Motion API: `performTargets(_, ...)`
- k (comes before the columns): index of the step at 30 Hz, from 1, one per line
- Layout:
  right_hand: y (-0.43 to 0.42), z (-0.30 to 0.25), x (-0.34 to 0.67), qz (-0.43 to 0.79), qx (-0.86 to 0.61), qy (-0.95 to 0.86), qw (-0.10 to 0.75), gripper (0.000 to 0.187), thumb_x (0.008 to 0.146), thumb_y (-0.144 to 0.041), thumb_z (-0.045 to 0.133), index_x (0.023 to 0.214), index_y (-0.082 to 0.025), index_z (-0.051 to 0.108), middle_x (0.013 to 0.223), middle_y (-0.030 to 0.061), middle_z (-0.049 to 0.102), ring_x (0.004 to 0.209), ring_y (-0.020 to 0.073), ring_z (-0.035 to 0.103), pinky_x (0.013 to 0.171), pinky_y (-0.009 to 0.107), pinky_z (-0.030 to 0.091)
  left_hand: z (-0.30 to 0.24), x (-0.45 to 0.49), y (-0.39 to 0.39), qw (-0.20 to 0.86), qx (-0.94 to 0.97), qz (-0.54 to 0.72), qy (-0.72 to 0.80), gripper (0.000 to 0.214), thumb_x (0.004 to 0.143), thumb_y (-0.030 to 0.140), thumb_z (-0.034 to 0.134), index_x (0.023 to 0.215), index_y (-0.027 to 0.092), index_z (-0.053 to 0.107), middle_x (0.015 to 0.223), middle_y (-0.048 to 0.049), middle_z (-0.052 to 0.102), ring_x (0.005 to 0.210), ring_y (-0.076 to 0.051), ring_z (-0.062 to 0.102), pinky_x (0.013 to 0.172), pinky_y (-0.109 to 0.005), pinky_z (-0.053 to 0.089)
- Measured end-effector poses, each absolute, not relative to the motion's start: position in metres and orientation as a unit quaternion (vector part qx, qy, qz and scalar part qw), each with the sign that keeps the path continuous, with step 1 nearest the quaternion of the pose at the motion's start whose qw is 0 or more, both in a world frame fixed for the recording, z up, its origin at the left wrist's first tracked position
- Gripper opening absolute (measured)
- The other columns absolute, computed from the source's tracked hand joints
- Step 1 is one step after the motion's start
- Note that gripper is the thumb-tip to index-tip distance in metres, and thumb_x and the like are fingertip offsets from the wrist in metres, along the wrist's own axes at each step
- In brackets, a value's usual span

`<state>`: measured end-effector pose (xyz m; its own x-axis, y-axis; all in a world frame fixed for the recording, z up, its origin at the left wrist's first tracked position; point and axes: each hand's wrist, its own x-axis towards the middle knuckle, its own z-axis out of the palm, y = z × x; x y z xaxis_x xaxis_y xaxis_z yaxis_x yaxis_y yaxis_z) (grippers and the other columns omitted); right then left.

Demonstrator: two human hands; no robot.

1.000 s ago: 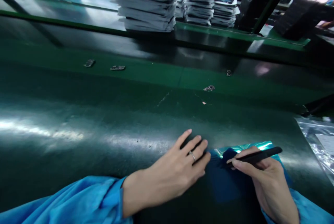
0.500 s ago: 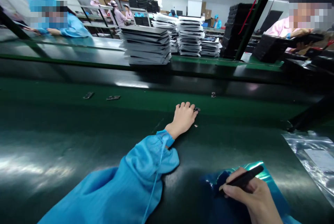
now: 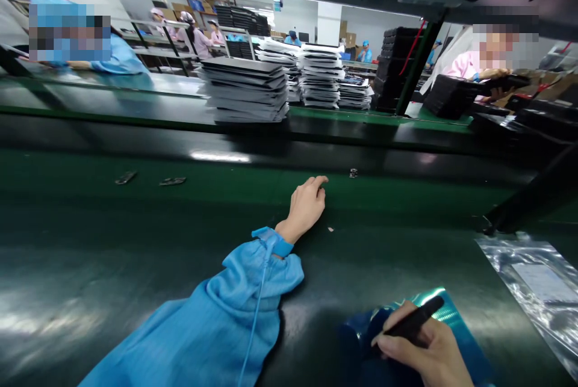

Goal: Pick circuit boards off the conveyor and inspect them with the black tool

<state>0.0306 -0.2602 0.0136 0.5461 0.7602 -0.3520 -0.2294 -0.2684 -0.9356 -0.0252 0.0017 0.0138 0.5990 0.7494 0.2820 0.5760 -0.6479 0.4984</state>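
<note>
My left hand, in a blue sleeve, reaches over the green strip at the back of the bench. Its index finger stretches right and the other fingers are curled; what lies under them is hidden. A small dark part with silvery spots lies just right of the fingertip, apart from it. My right hand grips a black pen-like tool at lower right, above a shiny blue sheet or bag. The tool's tip is hard to make out.
Two small dark parts lie on the strip at left. A pale scrap sits near my left wrist. At right are a clear plastic bag and a dark post. Behind stand stacked sheets; co-workers sit beyond.
The small dark part beside my left fingers is out of sight. My left index finger now extends right and the others are curled. The view shifted slightly; my right hand keeps its grip.
</note>
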Motion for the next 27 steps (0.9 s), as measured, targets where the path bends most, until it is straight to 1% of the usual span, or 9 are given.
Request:
performTargets(4,-0.260,0.016,0.029,0.423,-0.667,-0.209,0.576,0.018,0.056,-0.032,0.077,0.056,-0.018,0.066,0.054,0.0008,0.062,0.055,0.0168,0.055,0.057,0.025,0.039,0.017,-0.042,-0.014,0.190,0.875,0.271,0.353,0.017,0.093,0.025,0.051,0.101,0.013,0.059,0.096,-0.0049,0.061,0.087,-0.016,0.060,0.082,-0.036,0.050)
performTargets(6,-0.260,0.014,0.029,0.421,-0.667,-0.213,0.577,0.018,0.058,-0.032,0.077,0.057,-0.018,0.065,0.055,0.0002,0.061,0.056,0.0161,0.054,0.058,0.025,0.038,0.017,-0.056,-0.025,0.195,0.887,0.273,0.317,0.016,0.093,0.016,0.047,0.102,0.012,0.059,0.092,-0.0037,0.062,0.085,-0.014,0.061,0.080,-0.033,0.051)
performTargets(8,-0.261,0.012,0.029,0.417,-0.665,-0.216,0.581,0.019,0.059,-0.032,0.077,0.058,-0.018,0.065,0.057,-0.0003,0.059,0.059,0.0158,0.053,0.058,0.025,0.037,0.016,-0.073,-0.040,0.194,0.904,0.267,0.273,0.025,0.091,0.006,0.040,0.103,0.013,0.060,0.089,-0.0025,0.064,0.083,-0.012,0.062,0.077,-0.026,0.051)
performTargets(10,-0.261,0.012,0.030,0.411,-0.665,-0.222,0.583,0.020,0.060,-0.033,0.077,0.059,-0.017,0.064,0.058,-0.0006,0.057,0.060,0.0161,0.052,0.059,0.025,0.037,0.014,-0.092,-0.057,0.181,0.919,0.262,0.233,0.032,0.089,0.003,0.035,0.105,0.014,0.061,0.087,-0.0022,0.065,0.079,-0.010,0.063,0.071,-0.021,0.050)
performTargets(14,-0.263,0.015,0.032,0.397,-0.666,-0.243,0.583,0.020,0.063,-0.033,0.077,0.061,-0.017,0.065,0.061,0.0006,0.059,0.064,0.0174,0.054,0.061,0.026,0.038,0.013,-0.128,-0.099,0.121,0.944,0.265,0.157,0.030,0.092,0.012,0.034,0.108,0.011,0.059,0.083,-0.0053,0.064,0.071,-0.015,0.060,0.065,-0.028,0.048)
performTargets(18,-0.263,0.019,0.034,0.391,-0.663,-0.234,0.593,0.021,0.062,-0.034,0.080,0.064,-0.018,0.066,0.063,0.0006,0.061,0.065,0.0169,0.055,0.064,0.026,0.041,0.014,-0.157,-0.143,0.043,0.959,0.275,0.054,0.031,0.089,0.005,0.033,0.103,0.005,0.060,0.071,-0.0073,0.061,0.060,-0.017,0.052,0.059,-0.032,0.043)
performTargets(21,-0.264,0.020,0.035,0.380,-0.667,-0.236,0.596,0.022,0.061,-0.034,0.081,0.064,-0.018,0.068,0.065,0.0015,0.062,0.066,0.0174,0.057,0.065,0.027,0.043,0.021,-0.171,-0.168,-0.034,0.973,0.229,0.002,0.032,0.086,0.001,0.033,0.103,0.001,0.060,0.075,-0.0092,0.061,0.064,-0.018,0.051,0.063,-0.035,0.044)
performTargets(24,-0.267,0.022,0.034,0.360,-0.674,-0.241,0.599,0.020,0.060,-0.034,0.082,0.063,-0.019,0.069,0.068,0.0012,0.062,0.068,0.0171,0.058,0.065,0.026,0.045,0.029,-0.178,-0.179,-0.021,0.986,0.165,0.015,0.027,0.091,0.010,0.037,0.102,0.006,0.061,0.084,-0.0079,0.060,0.070,-0.019,0.051,0.066,-0.035,0.045)
performTargets(27,-0.270,0.026,0.028,0.346,-0.684,-0.248,0.592,0.018,0.060,-0.034,0.082,0.064,-0.021,0.070,0.070,0.0004,0.062,0.070,0.0169,0.057,0.065,0.025,0.045,0.031,-0.179,-0.177,0.023,0.986,0.157,0.054,0.024,0.093,0.019,0.042,0.100,0.008,0.061,0.090,-0.0074,0.059,0.076,-0.020,0.050,0.070,-0.036,0.044)
